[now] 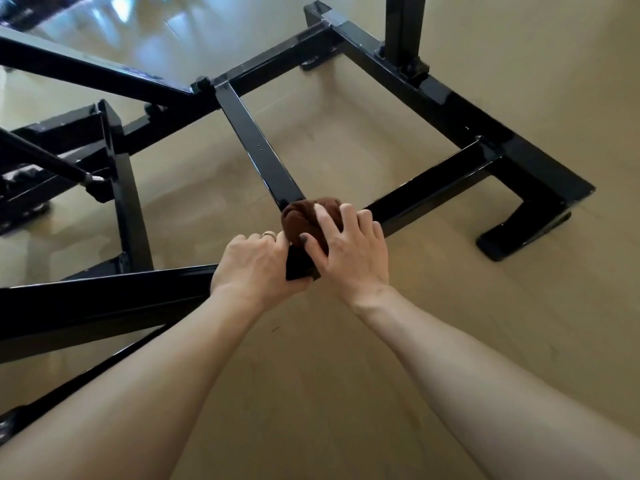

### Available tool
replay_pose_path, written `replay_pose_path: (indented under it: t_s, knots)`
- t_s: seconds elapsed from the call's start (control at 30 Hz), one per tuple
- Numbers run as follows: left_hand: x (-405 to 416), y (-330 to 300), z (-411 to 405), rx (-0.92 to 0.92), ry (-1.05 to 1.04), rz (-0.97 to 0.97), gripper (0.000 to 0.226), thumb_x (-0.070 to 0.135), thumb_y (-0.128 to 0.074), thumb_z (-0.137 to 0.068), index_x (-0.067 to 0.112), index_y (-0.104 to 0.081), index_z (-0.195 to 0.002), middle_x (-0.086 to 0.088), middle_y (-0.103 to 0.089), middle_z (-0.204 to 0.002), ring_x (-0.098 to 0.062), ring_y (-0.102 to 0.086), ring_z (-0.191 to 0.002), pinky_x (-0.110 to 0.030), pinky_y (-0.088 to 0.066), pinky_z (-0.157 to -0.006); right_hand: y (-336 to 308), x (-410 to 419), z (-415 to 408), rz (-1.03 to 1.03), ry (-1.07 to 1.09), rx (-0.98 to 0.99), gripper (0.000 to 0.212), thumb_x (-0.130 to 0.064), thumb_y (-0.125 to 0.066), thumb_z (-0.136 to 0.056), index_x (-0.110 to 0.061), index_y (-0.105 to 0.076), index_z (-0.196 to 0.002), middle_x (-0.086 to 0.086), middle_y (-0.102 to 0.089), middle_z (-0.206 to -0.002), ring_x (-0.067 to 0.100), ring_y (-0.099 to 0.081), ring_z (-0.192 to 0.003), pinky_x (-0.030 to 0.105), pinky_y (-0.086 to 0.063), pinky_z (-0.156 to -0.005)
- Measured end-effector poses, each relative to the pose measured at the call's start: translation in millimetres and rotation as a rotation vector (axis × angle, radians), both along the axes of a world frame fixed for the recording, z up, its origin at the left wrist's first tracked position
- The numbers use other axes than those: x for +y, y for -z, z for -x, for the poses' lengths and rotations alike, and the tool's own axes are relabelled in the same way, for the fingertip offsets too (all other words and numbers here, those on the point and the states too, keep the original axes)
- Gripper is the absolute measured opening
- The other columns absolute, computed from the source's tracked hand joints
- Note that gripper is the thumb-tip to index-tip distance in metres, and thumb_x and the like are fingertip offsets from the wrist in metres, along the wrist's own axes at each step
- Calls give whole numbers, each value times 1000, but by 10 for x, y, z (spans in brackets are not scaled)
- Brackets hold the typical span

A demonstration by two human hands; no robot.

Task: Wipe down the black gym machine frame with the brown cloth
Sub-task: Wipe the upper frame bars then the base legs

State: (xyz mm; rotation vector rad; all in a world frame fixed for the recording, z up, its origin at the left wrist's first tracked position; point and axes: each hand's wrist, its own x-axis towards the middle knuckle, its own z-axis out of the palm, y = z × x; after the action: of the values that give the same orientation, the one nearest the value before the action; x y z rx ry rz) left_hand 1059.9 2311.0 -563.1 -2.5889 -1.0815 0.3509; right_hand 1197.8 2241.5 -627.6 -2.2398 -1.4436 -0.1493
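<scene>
The black gym machine frame (258,147) spreads across the floor as glossy square bars joined in a grid. A bunched brown cloth (301,220) sits on the joint where the middle bar meets the near crossbar. My right hand (349,251) covers the cloth, fingers curled over it and thumb against its near side. My left hand (256,265) grips the end of the raised near bar just left of the cloth, thumb underneath. A ring shows on one left finger.
A black upright post (403,29) rises from the right side rail at the back. A frame foot (519,237) rests on the beige floor at the right. More black bars and brackets (69,161) crowd the left. Bare beige floor (485,341) lies to the right.
</scene>
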Motion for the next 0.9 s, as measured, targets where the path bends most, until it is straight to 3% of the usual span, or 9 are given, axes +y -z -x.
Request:
replay_pose_path:
  t_s: [0.17,0.33,0.43,0.53,0.63,0.77,0.9]
  knots:
    - [-10,-13,12,26,35,-11,62,82,-43,-85,24,-51,-107,3,-64,-100,-20,-65,-90,-34,-43,-74,21,26,-365,-22,-83,-146,44,-46,-46,-106,-18,-61,-136,13,-58,-111,31,-56,-98,39,-49,-81]
    - [5,1,11,55,64,-15,60,79,-39,-89,25,-50,-112,4,-62,-101,-19,-63,-91,-32,-34,-72,-85,29,-1213,53,281,-33,43,-42,-42,-108,-20,-58,-141,19,-52,-125,37,-52,-110,43,-48,-93]
    - [8,29,8,80,74,-22,60,78,-37,-91,23,-50,-111,2,-62,-102,-20,-62,-91,-33,-33,-73,-106,97,-934,77,340,64,49,-49,-35,-106,-26,-57,-143,16,-49,-134,38,-48,-116,48,-45,-99]
    - [5,30,11,83,98,-35,59,77,-37,-91,22,-49,-109,1,-63,-102,-20,-63,-90,-33,-35,-73,-130,134,-229,72,266,105,56,-60,-33,-100,-28,-65,-133,12,-51,-129,35,-48,-112,48,-41,-94]
    - [14,5,-19,77,86,-11,62,80,-39,-89,23,-51,-109,2,-65,-102,-19,-65,-89,-32,-35,-71,-110,110,108,104,226,117,52,-61,-41,-98,-31,-61,-136,9,-48,-130,33,-45,-115,47,-40,-95]
    - [85,-75,-195,130,13,87,68,83,-52,-82,22,-54,-112,3,-61,-95,-17,-65,-85,-30,-42,-65,-77,74,-80,107,158,40,42,-53,-55,-99,-32,-62,-135,10,-50,-127,32,-48,-113,43,-46,-93]
    - [60,-230,-571,-73,88,96,73,83,-55,-80,18,-44,-112,-2,-59,-108,-23,-62,-102,-32,-38,-70,-83,-2,-502,129,102,-76,43,-51,-53,-102,-31,-59,-138,14,-52,-128,34,-52,-113,42,-48,-93]
